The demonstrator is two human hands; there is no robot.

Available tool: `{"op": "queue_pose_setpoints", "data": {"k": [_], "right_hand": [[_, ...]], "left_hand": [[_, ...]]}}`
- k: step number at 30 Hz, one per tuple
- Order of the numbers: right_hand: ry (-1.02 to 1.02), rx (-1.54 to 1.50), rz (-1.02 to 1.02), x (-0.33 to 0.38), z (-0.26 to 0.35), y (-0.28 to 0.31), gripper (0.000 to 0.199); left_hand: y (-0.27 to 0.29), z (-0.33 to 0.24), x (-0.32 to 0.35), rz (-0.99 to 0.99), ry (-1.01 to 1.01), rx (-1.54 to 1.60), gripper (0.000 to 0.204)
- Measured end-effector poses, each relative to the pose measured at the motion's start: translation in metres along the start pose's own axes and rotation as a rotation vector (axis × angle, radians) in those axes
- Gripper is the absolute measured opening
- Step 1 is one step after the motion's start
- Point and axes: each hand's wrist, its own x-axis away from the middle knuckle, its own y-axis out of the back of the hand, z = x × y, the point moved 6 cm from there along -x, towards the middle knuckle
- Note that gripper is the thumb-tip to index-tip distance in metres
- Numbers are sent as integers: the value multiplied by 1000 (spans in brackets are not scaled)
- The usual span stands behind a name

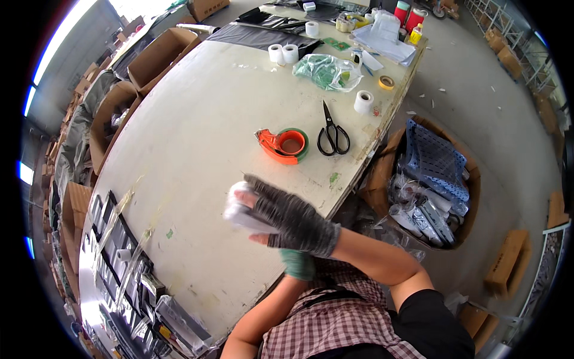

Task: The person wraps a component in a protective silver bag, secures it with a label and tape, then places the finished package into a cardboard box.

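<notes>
My right hand [290, 218], in a grey fingerless glove, reaches across the pale table [197, 137] and grips a small white object [239, 210]. The object is blurred and I cannot tell its exact kind. My left hand [298, 264], in a green glove, sits just under my right wrist at the table's near edge. Most of it is hidden, so its fingers cannot be read. An orange tape dispenser [281, 145] lies a little beyond my right hand, with black scissors [332, 135] to its right.
White tape rolls [363, 102] [282, 54], a green-filled plastic bag [326, 72] and papers lie at the table's far end. Open cardboard boxes [158, 57] line the left side. Flat black packets [119, 251] lie lower left. A round bin [472, 179] of blue and bagged items stands right.
</notes>
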Motion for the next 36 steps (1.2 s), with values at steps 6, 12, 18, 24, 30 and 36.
{"op": "queue_pose_setpoints", "data": {"k": [6,12,18,24,30,36], "right_hand": [[-317,23,538,90,-82,-50,59],[-645,90,690,119,-172,32,43],[-597,193,192,38,-295,126,21],[-788,372,-494,27,-593,276,21],[-1384,476,-74,-8,-698,267,50],[-1057,670,-571,-45,-616,334,65]], "left_hand": [[-8,-130,22,-466,-327,-761,83],[-65,-79,48,221,-602,-2327,87],[-56,-47,-4,201,-772,-2453,57],[-72,-36,-20,99,-855,-2345,51],[-62,-30,-15,-34,-756,-2445,45],[-86,-38,-13,-2,-463,-2350,62]]}}
